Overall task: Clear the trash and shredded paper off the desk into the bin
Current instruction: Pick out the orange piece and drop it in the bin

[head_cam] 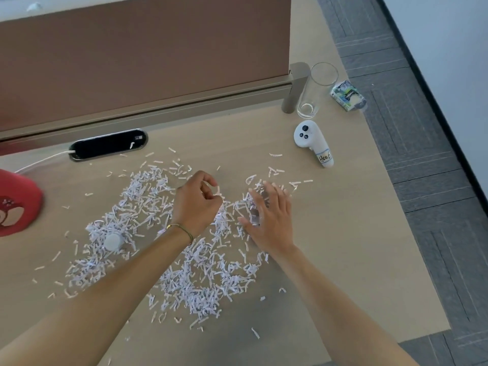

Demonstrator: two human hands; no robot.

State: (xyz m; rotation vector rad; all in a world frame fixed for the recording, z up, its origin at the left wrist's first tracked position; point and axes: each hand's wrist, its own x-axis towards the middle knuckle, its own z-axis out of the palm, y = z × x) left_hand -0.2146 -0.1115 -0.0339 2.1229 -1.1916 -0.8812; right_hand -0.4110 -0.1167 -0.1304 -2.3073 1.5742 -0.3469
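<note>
White shredded paper is scattered over the middle of the light wooden desk. My left hand hovers over the far part of the shreds with its fingers curled, pinching a few strips. My right hand lies flat on the shreds to the right, fingers spread. A small round white cap sits among the shreds on the left. A crumpled printed carton lies at the desk's far right edge. No bin is in view.
A tall glass stands at the back right beside the partition post. A white controller lies near it. A red object sits at the left edge. A black cable port with a white cable lies below the brown partition.
</note>
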